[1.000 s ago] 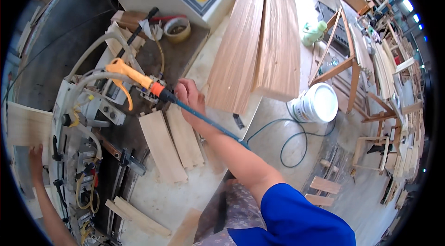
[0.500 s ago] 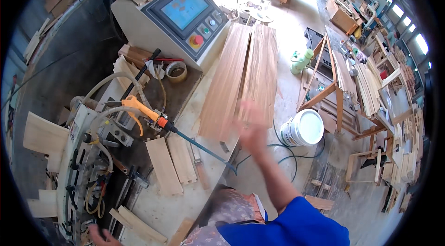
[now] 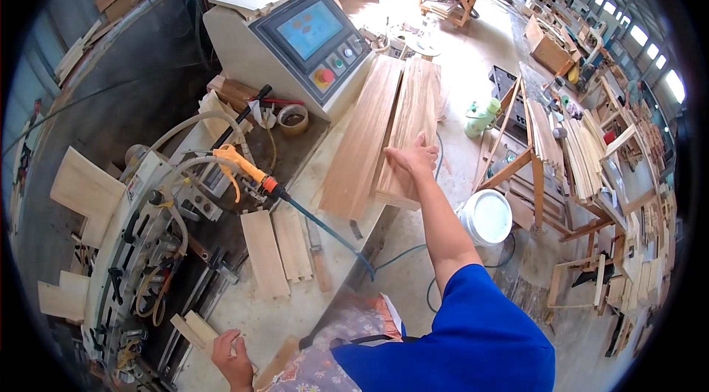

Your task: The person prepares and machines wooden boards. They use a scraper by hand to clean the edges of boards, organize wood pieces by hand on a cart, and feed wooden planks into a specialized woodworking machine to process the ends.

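Note:
My right hand [image 3: 415,158] rests on top of the right-hand stack of long brown wooden boards [image 3: 418,100], near its close end. Its fingers are spread, with the thumb toward the gap between the stacks. Beside it lies another long board stack [image 3: 362,141], untouched. At the lower left, my left hand [image 3: 233,359] is loosely curled with thumb and fingers apart, and I see nothing in it. Next to it, short pale wood strips [image 3: 196,330] lie on the machine table [image 3: 310,311]. Two more pale pieces [image 3: 264,253] lie farther in.
A control panel [image 3: 306,33] with a screen and red button stands beyond the table. An orange air gun [image 3: 240,163] with a blue hose [image 3: 325,228] crosses the left side. Clamping machinery [image 3: 140,244] fills the far left. A white bucket [image 3: 487,216] and green bottle [image 3: 481,117] stand right.
My right hand has come down onto the right board stack, no longer blurred. My left hand has moved up and right into fuller view beside the short strips. The view has shifted slightly.

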